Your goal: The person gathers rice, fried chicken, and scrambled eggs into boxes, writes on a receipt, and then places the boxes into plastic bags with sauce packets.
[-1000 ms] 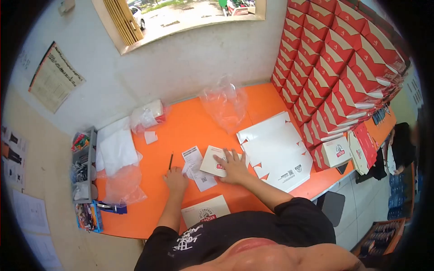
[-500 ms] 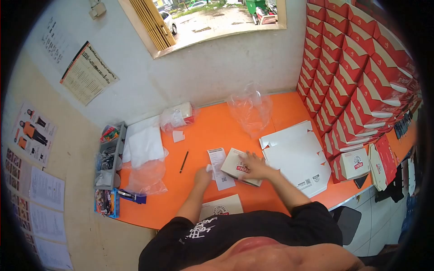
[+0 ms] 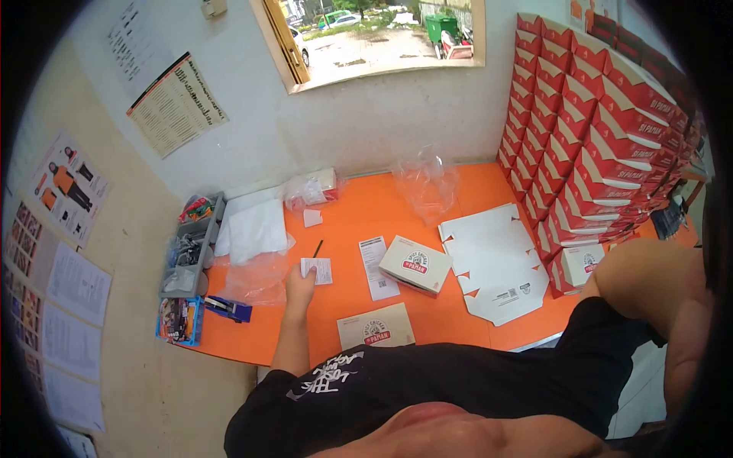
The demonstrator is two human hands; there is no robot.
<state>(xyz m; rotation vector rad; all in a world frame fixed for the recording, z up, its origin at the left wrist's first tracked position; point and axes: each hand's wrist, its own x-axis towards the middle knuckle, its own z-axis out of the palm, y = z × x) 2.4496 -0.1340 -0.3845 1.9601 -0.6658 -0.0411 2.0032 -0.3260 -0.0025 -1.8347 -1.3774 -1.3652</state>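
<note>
My left hand (image 3: pixel 300 285) is closed on a small white paper slip (image 3: pixel 317 272) with print on it, held above the left part of the orange table. Just beyond the slip, a dark pencil (image 3: pixel 318 248) lies partly covered. My right arm is bent up at the right edge, close to the camera, and its hand is out of view. In the middle, a closed cream food box (image 3: pixel 417 265) rests beside a long printed receipt (image 3: pixel 376 269), overlapping its edge. Nearer my body lies another cream box (image 3: pixel 376 327) with the same logo, partly hidden by my shirt.
Stacked red and cream boxes (image 3: pixel 561 114) rise at the right. Flat unfolded white cardboard (image 3: pixel 496 263) lies in front of them. Clear plastic bags (image 3: pixel 427 183) sit at the back. At left are a grey organizer (image 3: pixel 188 252), a blue stapler-like item (image 3: pixel 229 308) and white sheets (image 3: pixel 256 229).
My right hand has left the food box and gone up out of view. My left hand has moved left with the paper slip, now near the pencil. The camera view has shifted.
</note>
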